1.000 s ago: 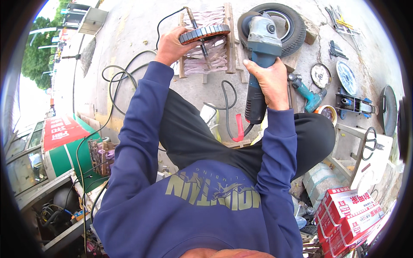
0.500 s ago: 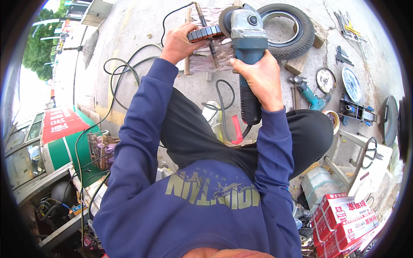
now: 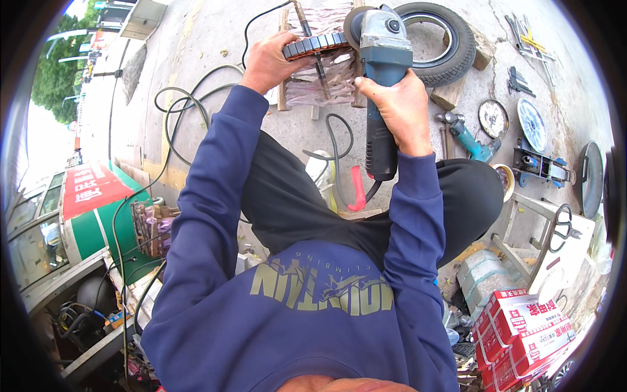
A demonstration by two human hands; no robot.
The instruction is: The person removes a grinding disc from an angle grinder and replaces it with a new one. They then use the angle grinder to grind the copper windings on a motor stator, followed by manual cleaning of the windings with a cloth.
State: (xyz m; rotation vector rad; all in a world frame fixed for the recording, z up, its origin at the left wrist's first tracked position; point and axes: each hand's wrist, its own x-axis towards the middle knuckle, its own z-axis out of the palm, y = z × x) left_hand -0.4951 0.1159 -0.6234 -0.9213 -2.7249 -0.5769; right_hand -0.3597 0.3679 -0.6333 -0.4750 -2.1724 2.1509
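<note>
Fingers of my left hand (image 3: 268,64) are wrapped round one end of a hub motor stator (image 3: 317,44), a toothed ring seen nearly edge-on with a shaft through its middle. A cable runs off the shaft's far end. My right hand (image 3: 403,114) grips the blue body of an angle grinder (image 3: 385,65), its grey metal head pointing away from me. The grinder's disc (image 3: 353,29) is at the stator's right end; whether they touch I cannot tell. Beneath the stator is a low wooden frame (image 3: 326,95) wrapped in pinkish strips.
A tyred wheel (image 3: 462,59) lies on wooden blocks beyond the grinder. To the right are a teal power tool (image 3: 475,145), a round metal cover (image 3: 494,119) and a blue jack (image 3: 543,166). Black cable (image 3: 189,98) loops over the ground at left. Red boxes (image 3: 522,336) stand lower right.
The grinder and my right hand have shifted slightly right and away from me. The stator has turned a little, so more of its toothed rim shows.
</note>
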